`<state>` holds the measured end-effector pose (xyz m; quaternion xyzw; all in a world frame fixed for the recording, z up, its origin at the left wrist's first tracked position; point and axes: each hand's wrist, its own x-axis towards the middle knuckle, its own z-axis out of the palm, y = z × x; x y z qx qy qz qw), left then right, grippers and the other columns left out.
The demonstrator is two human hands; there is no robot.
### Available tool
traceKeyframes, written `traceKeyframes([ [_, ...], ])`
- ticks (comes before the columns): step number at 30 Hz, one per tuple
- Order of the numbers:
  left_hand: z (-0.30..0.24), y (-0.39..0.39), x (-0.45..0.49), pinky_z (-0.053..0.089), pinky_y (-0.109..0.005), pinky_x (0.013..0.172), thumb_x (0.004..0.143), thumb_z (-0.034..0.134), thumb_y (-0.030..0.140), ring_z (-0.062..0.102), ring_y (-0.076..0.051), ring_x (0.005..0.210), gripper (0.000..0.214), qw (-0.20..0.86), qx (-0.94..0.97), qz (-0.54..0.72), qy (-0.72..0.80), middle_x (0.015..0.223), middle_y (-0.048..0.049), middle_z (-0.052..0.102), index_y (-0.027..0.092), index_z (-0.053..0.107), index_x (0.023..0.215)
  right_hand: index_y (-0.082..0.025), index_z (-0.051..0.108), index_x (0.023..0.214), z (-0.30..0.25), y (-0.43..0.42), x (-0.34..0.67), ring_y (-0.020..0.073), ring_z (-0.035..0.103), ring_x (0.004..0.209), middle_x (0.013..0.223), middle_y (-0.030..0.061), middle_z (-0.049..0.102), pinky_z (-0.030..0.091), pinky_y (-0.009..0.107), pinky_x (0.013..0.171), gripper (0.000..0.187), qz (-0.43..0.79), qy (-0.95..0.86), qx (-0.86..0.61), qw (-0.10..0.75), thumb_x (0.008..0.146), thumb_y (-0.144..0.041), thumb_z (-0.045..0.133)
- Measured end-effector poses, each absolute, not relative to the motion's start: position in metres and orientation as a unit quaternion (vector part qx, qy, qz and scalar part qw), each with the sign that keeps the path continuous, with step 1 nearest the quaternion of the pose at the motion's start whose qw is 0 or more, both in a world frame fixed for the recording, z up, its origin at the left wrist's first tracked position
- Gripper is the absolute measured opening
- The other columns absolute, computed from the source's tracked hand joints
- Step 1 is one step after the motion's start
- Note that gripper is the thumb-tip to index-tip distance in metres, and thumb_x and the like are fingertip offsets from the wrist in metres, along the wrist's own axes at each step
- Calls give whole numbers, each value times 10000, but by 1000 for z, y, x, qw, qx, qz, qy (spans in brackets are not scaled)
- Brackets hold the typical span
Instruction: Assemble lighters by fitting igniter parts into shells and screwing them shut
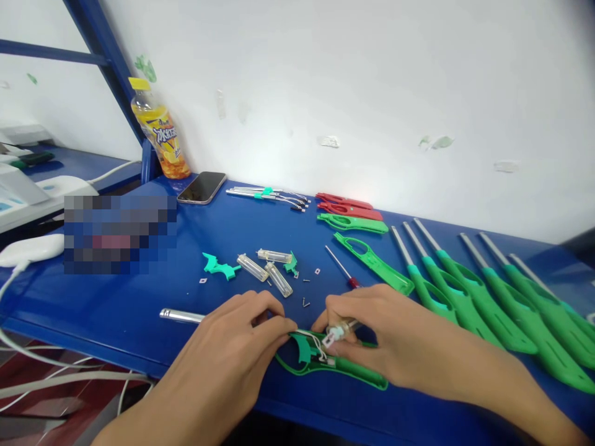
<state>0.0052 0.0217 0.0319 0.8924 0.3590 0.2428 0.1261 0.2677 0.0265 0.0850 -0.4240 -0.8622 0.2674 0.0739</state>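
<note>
Blue desk point(153, 275) spreads across my feed, and I read the clock from the green half-shell point(365, 375) worked at its near edge, twelve pointing away toward the wall. On my left hand point(242, 331) the thumb and fingers are bunched together, pinching the shell's left end; the exact hold is partly hidden from me. Between nine and ten, a silver tube point(181, 316) sticks out past that hand. My right hand point(372, 325) pinches a clear tank point(339, 332) over the shell, inside which I see a teal trigger point(303, 350) and white wire point(317, 337). A little farther, toward eleven, lie small screws point(305, 302), then three loose tanks point(252, 267); a loose teal piece point(220, 267) sits at ten. Just past twelve I have a screwdriver point(341, 264), and at one, an open green half point(395, 276). Green lighters point(483, 303) with silver barrels line up between two and three. Farther out, red halves point(348, 212) rest near twelve beside another green half point(353, 223), and wired tubes point(260, 194) lie at eleven. Between ten and eleven I get a dark-screened phone point(203, 188), then a yellow-capped bottle point(160, 136) standing by the white wall point(372, 87).
</note>
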Motion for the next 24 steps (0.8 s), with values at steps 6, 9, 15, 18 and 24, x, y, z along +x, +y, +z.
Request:
traceKeyframes([
  [6,33,23,7,518,-351,756,1084,511,115,645,-207,895,258,128,889,256,357,1103,-10,663,279,696,1156,-267,649,953,78,31,273,188,710,799,877,-23,760,425,304,691,141,285,-866,-399,98,1039,-162,611],
  [9,32,22,6,521,-349,747,1064,524,90,641,-206,877,270,124,889,263,354,1094,-12,662,276,702,1145,-264,645,938,78,31,273,175,692,753,865,-25,752,414,295,659,145,279,-870,-392,109,1005,-136,635],
  [15,29,20,4,524,-348,759,1028,533,41,633,-205,887,320,140,888,254,357,1104,-13,649,283,702,1150,-254,650,901,79,27,269,162,671,705,817,-22,732,339,278,576,223,236,-885,-383,124,904,-34,613],
  [18,29,20,4,520,-340,753,1028,519,37,634,-201,882,339,134,889,256,356,1100,-12,650,289,702,1162,-246,615,845,79,25,269,146,643,652,771,-31,718,326,277,567,223,218,-887,-390,118,892,-28,606],
  [24,31,23,7,517,-329,748,1077,536,123,648,-196,868,256,132,884,269,359,1043,-1,683,281,726,1146,-240,532,779,78,26,268,137,621,635,756,-35,717,356,273,592,259,208,-889,-384,141,895,-12,571],
])
